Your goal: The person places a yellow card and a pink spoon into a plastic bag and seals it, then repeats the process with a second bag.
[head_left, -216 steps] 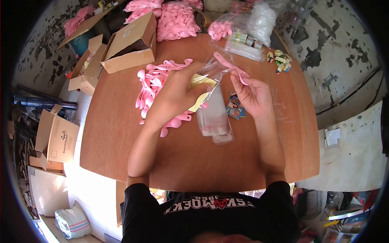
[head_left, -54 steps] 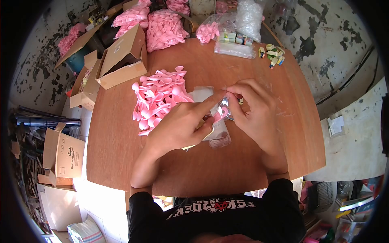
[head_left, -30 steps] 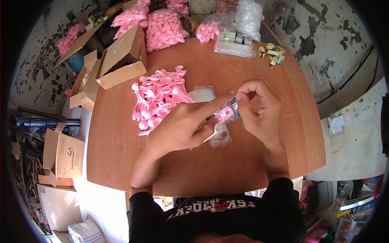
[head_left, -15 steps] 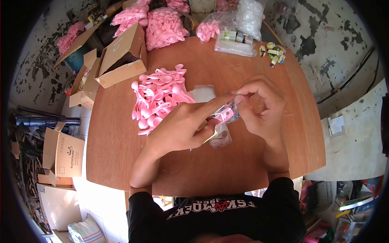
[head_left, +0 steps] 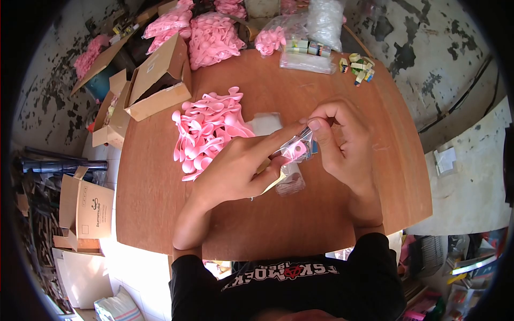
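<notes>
My left hand (head_left: 235,168) is closed around a small clear plastic bag (head_left: 307,154) with a pink spoon (head_left: 294,152) inside it, the handle end with its hole showing. A yellowish strip of paper or card (head_left: 272,184) sticks out below my left fingers. My right hand (head_left: 345,136) pinches the bag's upper edge between thumb and forefinger. Under the hands lie flat clear plastic bags (head_left: 293,183), and whitish plastic sheets (head_left: 266,123) lie just behind. To the left is a loose pile of pink spoons (head_left: 206,134).
Cardboard boxes (head_left: 160,80) stand at the table's left edge. Large bags of pink spoons (head_left: 216,40) line the back. A plastic packet with labels (head_left: 308,61) lies at the back right, beside a cluster of folded label strips (head_left: 361,69). Another carton (head_left: 88,206) stands left of the table.
The bag's top edge has tilted and moved slightly left, with my right fingers still pinching it. My left hand has barely moved. The whole view has shifted a little.
</notes>
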`<control>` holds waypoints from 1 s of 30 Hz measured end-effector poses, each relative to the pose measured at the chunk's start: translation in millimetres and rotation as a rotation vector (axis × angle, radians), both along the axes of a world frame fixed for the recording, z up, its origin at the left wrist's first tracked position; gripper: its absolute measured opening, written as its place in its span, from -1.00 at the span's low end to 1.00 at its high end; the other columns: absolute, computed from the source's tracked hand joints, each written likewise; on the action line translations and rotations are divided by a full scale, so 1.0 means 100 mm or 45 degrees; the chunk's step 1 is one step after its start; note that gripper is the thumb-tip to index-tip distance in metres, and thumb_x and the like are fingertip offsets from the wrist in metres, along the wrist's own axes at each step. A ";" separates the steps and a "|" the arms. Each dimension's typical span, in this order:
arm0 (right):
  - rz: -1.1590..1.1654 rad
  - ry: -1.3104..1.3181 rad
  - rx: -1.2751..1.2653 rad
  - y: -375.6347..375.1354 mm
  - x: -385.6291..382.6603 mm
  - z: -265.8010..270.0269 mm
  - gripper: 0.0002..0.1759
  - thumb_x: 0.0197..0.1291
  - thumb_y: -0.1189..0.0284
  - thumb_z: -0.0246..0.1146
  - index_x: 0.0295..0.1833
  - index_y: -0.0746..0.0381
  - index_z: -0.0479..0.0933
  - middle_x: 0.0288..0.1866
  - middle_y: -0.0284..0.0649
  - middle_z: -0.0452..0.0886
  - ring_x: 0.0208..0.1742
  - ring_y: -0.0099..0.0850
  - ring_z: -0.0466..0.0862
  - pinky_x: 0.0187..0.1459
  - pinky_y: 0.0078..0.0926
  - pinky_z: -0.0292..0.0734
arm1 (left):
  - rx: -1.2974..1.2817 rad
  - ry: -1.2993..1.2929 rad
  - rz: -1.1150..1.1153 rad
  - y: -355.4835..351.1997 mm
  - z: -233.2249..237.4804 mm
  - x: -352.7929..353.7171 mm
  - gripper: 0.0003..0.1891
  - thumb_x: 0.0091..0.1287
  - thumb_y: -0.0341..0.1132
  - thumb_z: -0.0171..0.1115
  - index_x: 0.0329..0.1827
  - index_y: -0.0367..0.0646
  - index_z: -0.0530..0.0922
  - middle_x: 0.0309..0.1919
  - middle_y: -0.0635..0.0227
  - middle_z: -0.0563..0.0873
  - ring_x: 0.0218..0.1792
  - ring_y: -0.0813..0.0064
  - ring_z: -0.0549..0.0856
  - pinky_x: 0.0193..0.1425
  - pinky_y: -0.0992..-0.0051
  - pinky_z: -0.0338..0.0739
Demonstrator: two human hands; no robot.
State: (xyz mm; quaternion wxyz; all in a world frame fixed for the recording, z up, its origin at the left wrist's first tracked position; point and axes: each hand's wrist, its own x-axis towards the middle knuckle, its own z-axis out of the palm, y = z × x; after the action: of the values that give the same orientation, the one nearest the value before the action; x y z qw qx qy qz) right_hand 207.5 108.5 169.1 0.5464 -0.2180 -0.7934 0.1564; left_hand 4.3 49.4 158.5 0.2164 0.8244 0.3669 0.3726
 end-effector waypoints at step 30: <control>-0.001 0.497 -0.055 -0.03 0.16 0.01 -0.93 0.40 0.56 0.15 -0.16 0.34 0.43 -0.25 -0.27 0.48 -0.45 -0.65 0.53 -0.42 -0.72 0.42 | 0.119 -0.249 0.153 -0.01 -0.01 -0.04 -0.43 0.26 -0.59 0.22 0.38 -0.15 0.43 -0.17 0.15 0.78 -0.56 0.54 0.70 -0.47 0.57 0.49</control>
State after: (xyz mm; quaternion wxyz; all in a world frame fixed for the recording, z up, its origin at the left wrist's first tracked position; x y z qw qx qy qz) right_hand 223.4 105.8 169.8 0.6851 -0.1954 -0.6688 0.2124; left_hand 0.3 48.6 157.6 0.1898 0.7699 0.3750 0.4801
